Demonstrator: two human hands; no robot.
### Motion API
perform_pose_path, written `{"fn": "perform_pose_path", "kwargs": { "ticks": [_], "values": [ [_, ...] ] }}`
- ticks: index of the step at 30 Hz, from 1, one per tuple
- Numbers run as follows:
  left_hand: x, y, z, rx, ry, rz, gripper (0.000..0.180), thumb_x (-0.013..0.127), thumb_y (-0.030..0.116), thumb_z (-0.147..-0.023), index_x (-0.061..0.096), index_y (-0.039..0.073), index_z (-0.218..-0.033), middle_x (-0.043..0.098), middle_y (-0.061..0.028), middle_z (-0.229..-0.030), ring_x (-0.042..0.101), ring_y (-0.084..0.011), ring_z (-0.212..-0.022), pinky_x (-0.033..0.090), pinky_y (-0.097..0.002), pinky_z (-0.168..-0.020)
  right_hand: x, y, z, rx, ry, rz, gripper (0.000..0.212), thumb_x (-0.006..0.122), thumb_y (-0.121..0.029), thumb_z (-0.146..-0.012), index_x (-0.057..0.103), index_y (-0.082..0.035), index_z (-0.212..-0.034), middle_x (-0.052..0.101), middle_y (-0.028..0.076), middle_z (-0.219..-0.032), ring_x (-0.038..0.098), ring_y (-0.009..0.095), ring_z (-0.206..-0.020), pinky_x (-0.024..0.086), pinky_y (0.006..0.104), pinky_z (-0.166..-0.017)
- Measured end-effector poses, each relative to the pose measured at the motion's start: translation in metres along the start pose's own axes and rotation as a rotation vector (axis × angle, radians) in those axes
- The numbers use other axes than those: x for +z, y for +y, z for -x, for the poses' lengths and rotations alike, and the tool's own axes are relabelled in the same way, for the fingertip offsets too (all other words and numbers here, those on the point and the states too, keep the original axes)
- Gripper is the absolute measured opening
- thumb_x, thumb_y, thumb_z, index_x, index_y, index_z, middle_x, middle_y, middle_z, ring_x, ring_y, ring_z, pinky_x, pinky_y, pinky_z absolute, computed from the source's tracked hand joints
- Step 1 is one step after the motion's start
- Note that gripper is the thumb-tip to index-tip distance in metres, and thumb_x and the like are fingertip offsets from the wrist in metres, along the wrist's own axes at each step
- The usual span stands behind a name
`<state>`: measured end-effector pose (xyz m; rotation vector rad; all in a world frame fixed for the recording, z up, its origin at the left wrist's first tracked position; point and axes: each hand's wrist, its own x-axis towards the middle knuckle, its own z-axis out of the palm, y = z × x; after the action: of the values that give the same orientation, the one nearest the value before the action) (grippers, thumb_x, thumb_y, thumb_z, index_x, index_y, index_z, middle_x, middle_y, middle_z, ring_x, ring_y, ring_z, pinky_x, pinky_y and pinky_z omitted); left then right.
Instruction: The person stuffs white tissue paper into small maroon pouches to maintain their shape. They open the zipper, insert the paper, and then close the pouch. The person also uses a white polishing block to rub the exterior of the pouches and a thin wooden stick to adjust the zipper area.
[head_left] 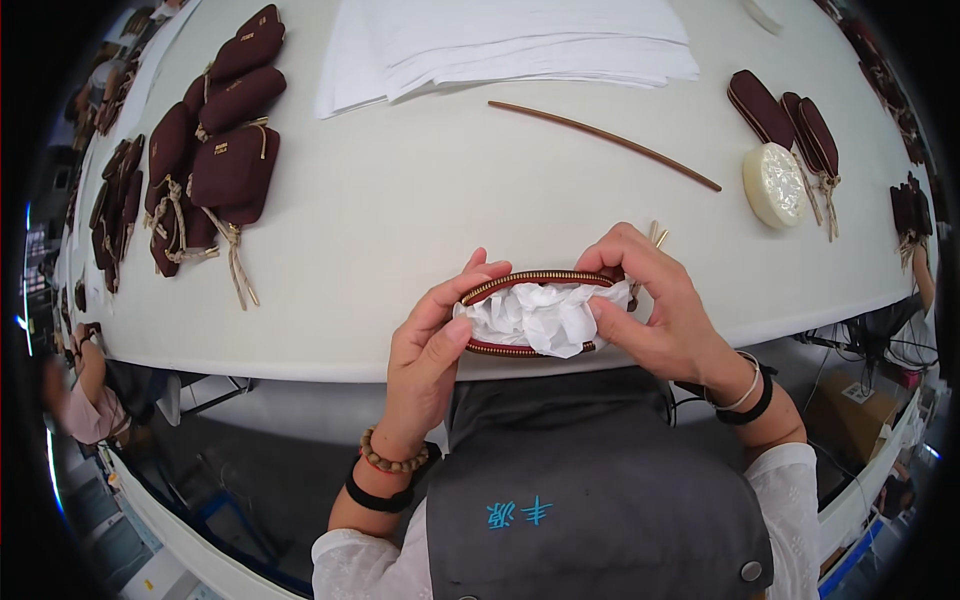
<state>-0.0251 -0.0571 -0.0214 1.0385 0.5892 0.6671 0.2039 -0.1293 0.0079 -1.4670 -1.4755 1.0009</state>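
Between my two hands, at the table's near edge, is a small dark-red zip pouch (500, 349) with its zip undone and its mouth facing up. Crumpled white tissue paper (540, 316) fills the mouth. My left hand (432, 325) grips the pouch's left end, thumb at the tissue and fingers along the far side. My right hand (655, 300) holds the right end, its thumb pressed on the tissue and its fingers over the far rim. A cord with metal tips (658, 235) sticks out behind my right hand. The pouch's underside is hidden.
A pile of dark-red pouches (225, 170) with beige cords lies at the left. White paper sheets (500, 45) are stacked at the back, near a thin brown stick (605, 142). On the right are more pouches (762, 108) and a round cream-coloured roll (774, 186). Other people sit at both sides.
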Motion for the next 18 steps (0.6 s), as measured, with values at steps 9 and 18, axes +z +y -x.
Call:
{"fn": "perform_pose_path", "kwargs": {
  "ticks": [9, 18],
  "values": [
    [0.030, 0.009, -0.015, 0.340, 0.020, -0.340, 0.032, 0.069, 0.008, -0.079, 0.053, 0.004, -0.107, 0.063, -0.0176, -0.111, 0.059, -0.0255, -0.102, 0.047, -0.0382, -0.091, 0.006, 0.001, 0.002, -0.045, 0.067, 0.019, 0.019, 0.059, -0.005, -0.081, 0.056, 0.000, -0.099, 0.052, 0.010, -0.090, 0.054, 0.022, -0.077, 0.045, 0.0321, -0.068],
    [0.038, -0.002, -0.016, 0.314, 0.105, -0.607, 0.011, 0.064, 0.003, -0.086, 0.059, 0.000, -0.095, 0.062, -0.0201, -0.114, 0.062, -0.0210, -0.099, 0.050, -0.0319, -0.083, 0.007, 0.006, 0.005, -0.116, 0.078, 0.040, 0.022, 0.065, -0.011, -0.083, 0.057, -0.003, -0.101, 0.051, 0.009, -0.087, 0.052, 0.023, -0.070, 0.044, 0.0336, -0.061]
  ]
}}
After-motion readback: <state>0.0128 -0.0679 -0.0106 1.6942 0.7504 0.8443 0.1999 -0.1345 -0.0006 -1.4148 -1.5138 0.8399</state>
